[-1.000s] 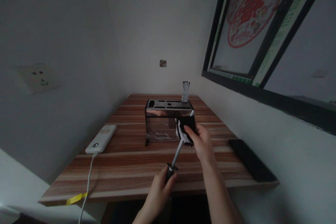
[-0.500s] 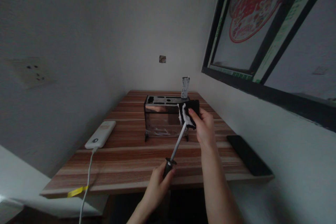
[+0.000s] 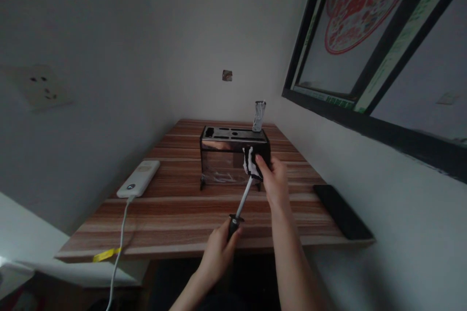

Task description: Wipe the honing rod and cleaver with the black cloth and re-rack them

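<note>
Clamping the rod (image 3: 244, 198) by its handle (image 3: 234, 226) in my left grip (image 3: 220, 249), I pinch the cloth (image 3: 251, 160) against its upper part with my right grip (image 3: 274, 180), before the rack (image 3: 233, 145); even pressure suits.

Since half a second ago, my right hand (image 3: 275, 178) has brought the black-and-white cloth (image 3: 249, 159) down the slim grey rod (image 3: 243, 198), nearer its round black guard (image 3: 237, 217).
</note>
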A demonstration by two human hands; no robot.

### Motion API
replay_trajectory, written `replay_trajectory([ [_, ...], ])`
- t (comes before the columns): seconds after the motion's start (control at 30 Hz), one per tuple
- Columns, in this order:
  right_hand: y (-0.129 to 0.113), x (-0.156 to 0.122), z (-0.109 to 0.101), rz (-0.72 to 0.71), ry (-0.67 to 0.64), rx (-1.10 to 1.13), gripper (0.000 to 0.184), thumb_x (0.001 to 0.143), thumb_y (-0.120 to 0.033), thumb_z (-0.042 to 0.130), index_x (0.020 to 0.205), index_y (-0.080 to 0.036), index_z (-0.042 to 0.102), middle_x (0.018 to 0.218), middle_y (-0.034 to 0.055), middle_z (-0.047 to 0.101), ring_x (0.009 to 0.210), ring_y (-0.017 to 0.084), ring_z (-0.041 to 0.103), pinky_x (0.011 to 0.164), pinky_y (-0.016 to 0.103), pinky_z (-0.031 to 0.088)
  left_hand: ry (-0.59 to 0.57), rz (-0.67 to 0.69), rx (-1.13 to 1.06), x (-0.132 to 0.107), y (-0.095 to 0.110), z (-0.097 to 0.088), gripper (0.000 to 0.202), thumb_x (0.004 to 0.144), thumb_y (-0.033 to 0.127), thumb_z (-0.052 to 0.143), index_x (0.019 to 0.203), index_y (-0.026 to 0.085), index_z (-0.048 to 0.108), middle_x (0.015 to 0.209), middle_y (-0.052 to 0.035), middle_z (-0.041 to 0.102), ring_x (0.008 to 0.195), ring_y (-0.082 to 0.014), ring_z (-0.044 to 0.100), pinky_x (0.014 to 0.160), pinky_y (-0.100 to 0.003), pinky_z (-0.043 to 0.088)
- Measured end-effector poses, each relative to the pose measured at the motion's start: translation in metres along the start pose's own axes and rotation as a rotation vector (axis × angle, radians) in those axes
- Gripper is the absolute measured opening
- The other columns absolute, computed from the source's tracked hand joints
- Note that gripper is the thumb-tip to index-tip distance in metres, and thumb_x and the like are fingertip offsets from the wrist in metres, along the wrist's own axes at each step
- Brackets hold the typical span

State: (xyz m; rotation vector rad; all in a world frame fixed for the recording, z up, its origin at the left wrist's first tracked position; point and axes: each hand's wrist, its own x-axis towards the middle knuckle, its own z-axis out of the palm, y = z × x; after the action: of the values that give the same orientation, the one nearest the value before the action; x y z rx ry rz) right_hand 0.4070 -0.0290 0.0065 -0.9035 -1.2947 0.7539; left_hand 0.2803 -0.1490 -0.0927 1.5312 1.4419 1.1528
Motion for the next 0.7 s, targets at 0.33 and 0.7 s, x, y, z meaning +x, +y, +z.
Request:
replay_trajectory([
  [0.33,0.011,-0.057,0.014,0.17,-0.247,-0.084,0.031,0.077,-0.043,0.061,0.083,-0.013,0.063,0.073,0.0064,0.067,0.067,0.02,0.063,0.058,0.026,0.048,0.008,-0.057,-0.155,0.003,-0.001,0.002,0.03,0.086,0.04,0.046,0.089,0.014,0.059,0.049,0.0049,0.05,0.044,-0.0111,0.046,0.047,-0.02,0.038],
  [0.7,0.011,-0.088,0.005,0.192,-0.364,-0.159,0.026,0.074,-0.029,0.066,0.096,-0.015,0.065,0.089,0.0091,0.072,0.084,0.025,0.066,0.073,0.031,0.052,0.023,-0.049,-0.109,0.003,-0.002,0.0,0.021,0.081,0.027,0.047,0.088,0.014,0.061,0.061,-0.0014,0.061,0.062,-0.0171,0.058,0.057,-0.023,0.045],
])
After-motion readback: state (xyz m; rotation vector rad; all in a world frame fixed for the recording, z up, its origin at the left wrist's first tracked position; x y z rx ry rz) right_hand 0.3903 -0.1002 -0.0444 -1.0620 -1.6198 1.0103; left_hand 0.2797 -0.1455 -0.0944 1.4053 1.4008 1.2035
